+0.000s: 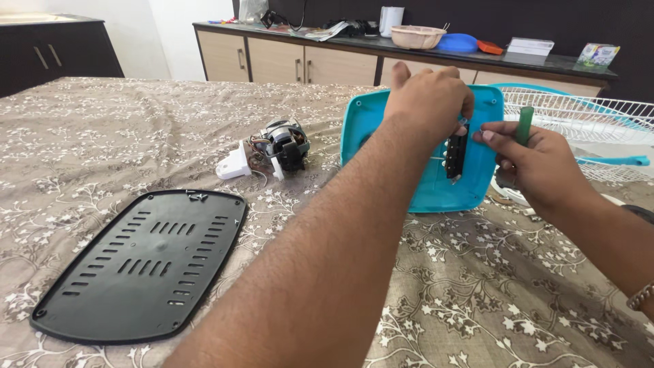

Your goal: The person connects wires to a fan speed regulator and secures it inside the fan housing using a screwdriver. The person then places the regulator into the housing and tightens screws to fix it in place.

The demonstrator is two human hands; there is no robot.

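Floral brown tablecloth (477,307) covers table. Turquoise plastic fan base shell (422,184) propped on edge, hollow side facing person for access. Left hand (429,102) pinches black switch block (456,153) inside shell, steadying it. Right hand (538,163) grips green-handled screwdriver (524,125). Black vented bottom plate (143,262) and grey motor (283,146) set aside.

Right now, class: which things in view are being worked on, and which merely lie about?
In hand: left hand and right hand with green tool, at black switch block in teal housing.
Lying about: black vented panel, motor, wire grille.
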